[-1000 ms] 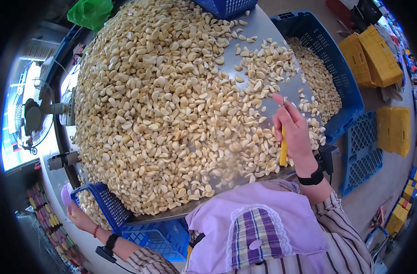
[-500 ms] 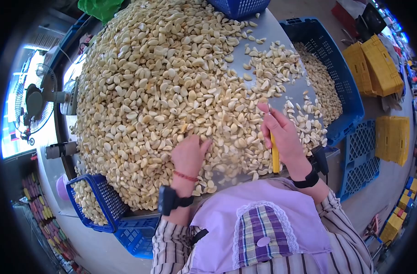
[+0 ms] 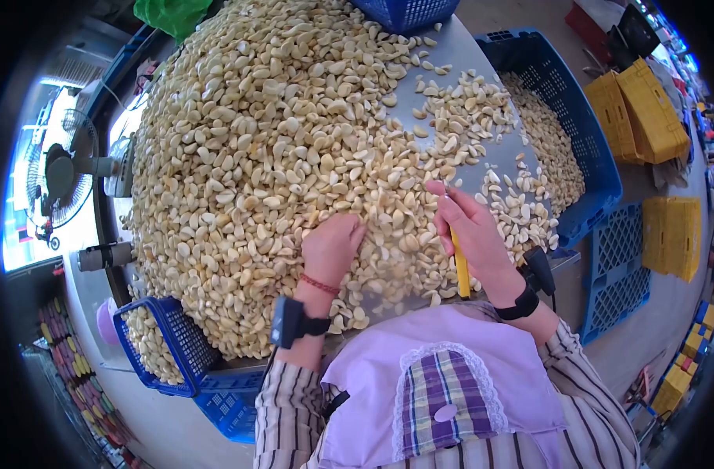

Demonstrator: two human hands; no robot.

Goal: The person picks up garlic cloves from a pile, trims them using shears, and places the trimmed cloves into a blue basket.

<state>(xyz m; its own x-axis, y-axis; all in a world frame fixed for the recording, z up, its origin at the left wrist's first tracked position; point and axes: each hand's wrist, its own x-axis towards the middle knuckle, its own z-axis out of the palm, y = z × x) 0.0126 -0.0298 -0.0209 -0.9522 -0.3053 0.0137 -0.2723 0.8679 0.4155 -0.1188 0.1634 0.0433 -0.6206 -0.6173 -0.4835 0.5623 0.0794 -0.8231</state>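
Note:
A broad heap of pale, curved pieces that look like peeled garlic cloves (image 3: 247,156) covers most of the metal table. My left hand (image 3: 333,248) is low over the heap's near side, its fingers curled together; whatever they may hold is hidden. To the right, my right hand (image 3: 474,236) is closed around a small knife with a yellow handle (image 3: 459,266). The handle points down toward my body, and a little of the metal end shows by the thumb and forefinger. Loose cloves lie under and beside both hands.
A blue crate (image 3: 607,168) with more cloves stands right of the table (image 3: 462,59). A smaller blue basket (image 3: 186,344) of cloves is at the near left, another blue basket (image 3: 408,14) at the far edge. A fan (image 3: 64,168) stands left; yellow crates (image 3: 646,109) lie right.
My left hand has moved slightly up and right, its fingers now curled more tightly. My right hand has shifted a little left with the knife still in it.

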